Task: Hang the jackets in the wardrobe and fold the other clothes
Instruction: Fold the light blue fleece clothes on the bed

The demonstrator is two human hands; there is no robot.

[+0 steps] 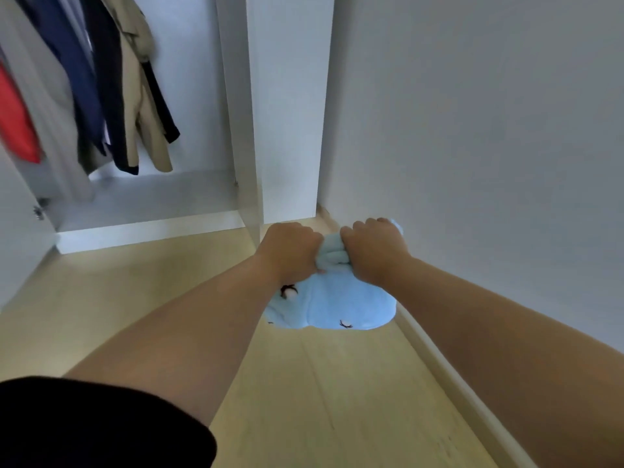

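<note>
Light-blue fleece garment (332, 309), printed with small dark figures, is seen just right of the frame's centre, held up in the air above the pale wood floor (304, 400). Its bunched upper edge is gripped between two hands: the left hand (290, 249) is curled round the cloth on the left, and the right hand (374, 251) is curled round it on the right, the knuckles of both turned upward and the two fists nearly touching. The rest of the cloth is seen hanging below the wrists in a rounded, folded mass. One such blue garment is counted. Three small dark figures can be made out on it. In the upper left of the frame an open white wardrobe (236, 96) is shown, in which hanging garments are seen: a red one (15, 123) at the far left edge, a grey one (44, 106), a navy one (81, 79) and a beige coat (141, 123); the edges are blurred, so an exact count cannot be given. A plain white wall (472, 130) fills the right of the frame. A black sleeve (84, 423) is seen at the lower left.
</note>
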